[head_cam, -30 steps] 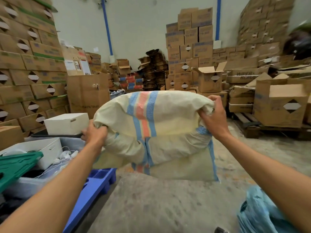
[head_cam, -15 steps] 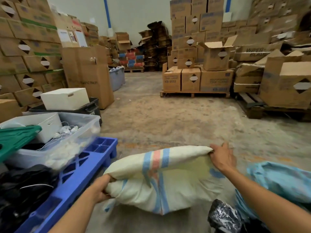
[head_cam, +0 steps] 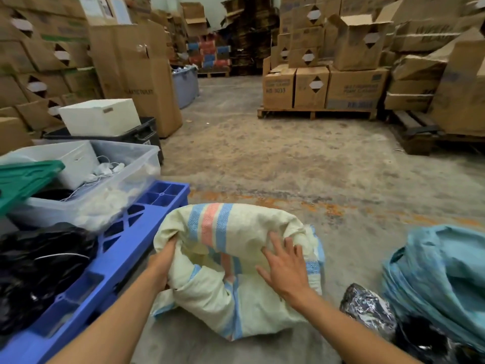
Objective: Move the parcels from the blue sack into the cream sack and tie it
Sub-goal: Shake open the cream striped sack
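Left hand (head_cam: 164, 261) gripping rim of cream sack (head_cam: 236, 290) on floor; right hand (head_cam: 284, 264) spread flat, pressing rim down; blue sack (head_cam: 441, 279) right, wrapped parcel (head_cam: 367, 307) beside; mouth likely to flop shut, limp fabric.

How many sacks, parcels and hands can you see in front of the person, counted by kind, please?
Sacks: 2, the cream sack and the blue sack.
Parcels: 1 plainly visible, the shiny dark parcel beside the blue sack; any others are hidden.
Hands: 2, the left hand gripping the cream sack's rim and the right hand spread flat on it.
Total: 5.
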Tool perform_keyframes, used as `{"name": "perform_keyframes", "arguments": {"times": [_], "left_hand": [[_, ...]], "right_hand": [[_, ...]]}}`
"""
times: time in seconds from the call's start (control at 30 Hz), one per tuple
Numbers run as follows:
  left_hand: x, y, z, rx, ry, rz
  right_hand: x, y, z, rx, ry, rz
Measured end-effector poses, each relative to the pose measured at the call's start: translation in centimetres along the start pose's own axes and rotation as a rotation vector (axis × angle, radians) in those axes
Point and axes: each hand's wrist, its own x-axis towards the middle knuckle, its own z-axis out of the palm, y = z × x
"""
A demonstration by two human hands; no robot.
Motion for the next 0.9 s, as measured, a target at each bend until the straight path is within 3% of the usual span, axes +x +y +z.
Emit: {"name": "perform_keyframes", "arguments": {"times": [0.07,0.2,0.33,0.47,0.67,0.77,0.83,0.9], "left_hand": [[1.2,-0.2,-0.2,0.010,0.011,0.003],[-4.8,2.0,1.4,0.009,-0.064,-0.072],[-4.9,2.6,1.9,-0.013,-0.117,-0.083],[-4.0,3.2,2.0,-0.253,-0.165,-0.053],[-3.4,2.9,1.7,-0.322,-0.116,0.042],[-3.2,3.7,0.3,-0.207,-0.049,0.077],[-3.3,3.8,-0.4,0.036,0.094,0.176],[-3.6,3.2,-1.2,0.364,0.075,0.260]], "right_hand": [[-0.4,-1.9,1.0,0.097,-0.098,0.011],[-0.1,-4.5,3.1,0.488,-0.414,-0.006],[0.0,-4.2,4.5,0.502,-0.707,-0.023],[-1.2,-3.5,4.2,0.617,-0.917,0.057],[-2.0,-3.3,2.6,0.560,-1.280,0.139],[-0.6,-3.5,1.1,0.775,-1.268,0.229],[1.0,-2.8,1.0,0.717,-1.203,0.213],[3.0,-2.0,0.8,0.660,-1.062,0.209]]}}
